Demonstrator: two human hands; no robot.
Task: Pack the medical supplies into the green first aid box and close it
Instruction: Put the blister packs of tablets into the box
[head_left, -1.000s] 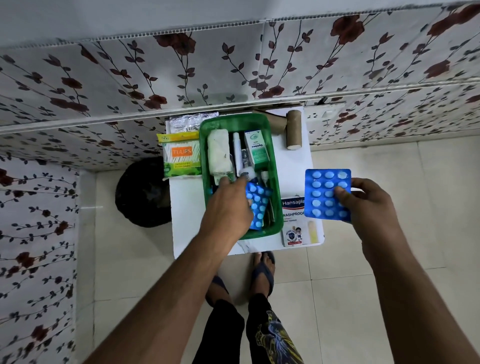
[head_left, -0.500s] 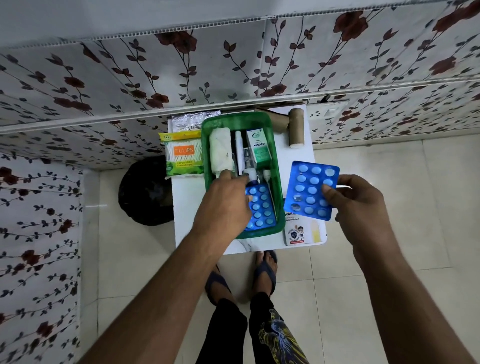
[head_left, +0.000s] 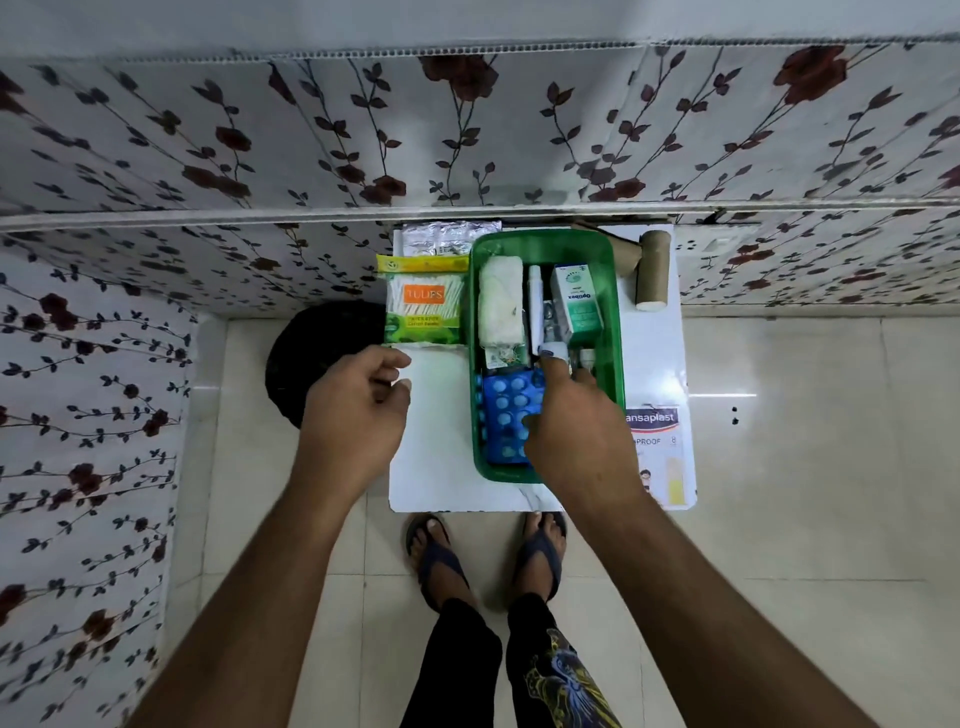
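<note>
The green first aid box (head_left: 545, 243) stands open on a small white table (head_left: 441, 467). Inside it lie a white gauze roll (head_left: 501, 301), a white tube (head_left: 535, 306), a green and white carton (head_left: 577, 304) and blue blister packs (head_left: 506, 410) at the near end. My right hand (head_left: 576, 436) reaches into the box's near end, thumb on top of a blue blister pack and fingers stretched toward the carton. My left hand (head_left: 358, 410) hovers over the table left of the box, fingers loosely curled and holding nothing. No lid is in view.
A pack of cotton swabs (head_left: 423, 306) and a silver foil strip (head_left: 447, 239) lie left of the box. Brown bandage rolls (head_left: 652, 270) and a Hansaplast box (head_left: 657, 447) lie to its right. A dark round object (head_left: 311, 353) sits on the floor by the flowered wall.
My right hand carried the second blue blister pack from beside the box into its near end. My left hand let go of the first pack and drew out to the left.
</note>
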